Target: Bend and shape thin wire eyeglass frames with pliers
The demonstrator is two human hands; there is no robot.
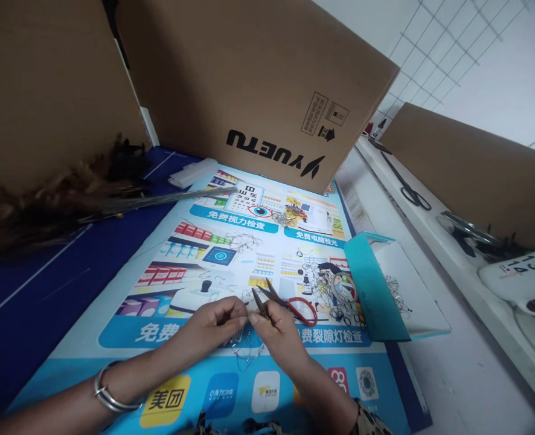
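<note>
Both hands meet low in the centre of the head view, over the printed sheet (159, 338). My left hand (222, 320) is closed in a pinch; what lies between its fingertips is too small to name. My right hand (276, 335) is wrapped round a dark pointed tool (260, 304), whose tip points up and left. The fingertips of the two hands nearly touch. Below them hangs a tangle of thin wire loops (247, 350). Just beyond my right hand lie scissors with red handles (304, 309), their dark blades partly open.
Wire pieces (315, 272) and a tape roll (343, 288) lie right of centre, beside a teal box (376, 296) holding more wires. A cardboard box (249, 78) stands behind. Feathers (68, 187) and thin rods (181, 196) are at left. A white mug (521, 281) sits on the right shelf.
</note>
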